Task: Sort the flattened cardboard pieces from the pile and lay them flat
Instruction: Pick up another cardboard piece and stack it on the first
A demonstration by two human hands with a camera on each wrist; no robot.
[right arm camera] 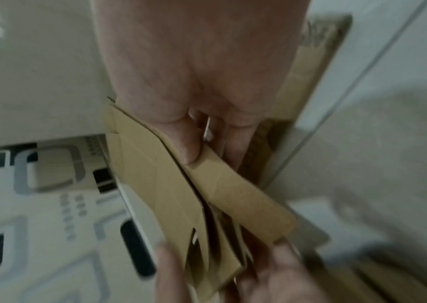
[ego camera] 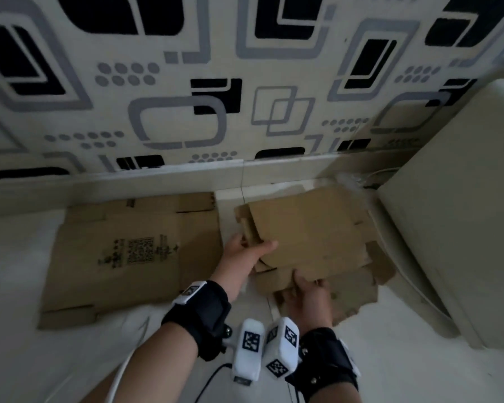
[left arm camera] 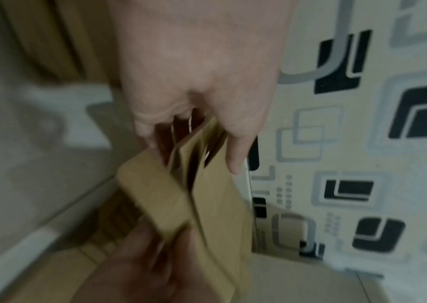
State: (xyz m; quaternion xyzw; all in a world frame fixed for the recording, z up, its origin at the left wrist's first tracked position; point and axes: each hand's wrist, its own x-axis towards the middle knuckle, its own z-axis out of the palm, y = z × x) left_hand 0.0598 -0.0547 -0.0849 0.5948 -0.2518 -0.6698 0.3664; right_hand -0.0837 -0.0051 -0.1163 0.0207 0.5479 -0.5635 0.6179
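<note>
Head view: plain brown flattened cardboard piece atop the jumbled brown cardboard pile by the pale cabinet, left hand clamped on its left edge, right hand grasping its near edge, and a large printed brown cardboard sheet already flat on the white floor to the left. Left wrist view: fingers curled round the folded flap edge, blurred. Right wrist view: thumb pressed on top, fingers beneath; likely mid-lift, next calling for a carry leftward and flat placement.
</note>
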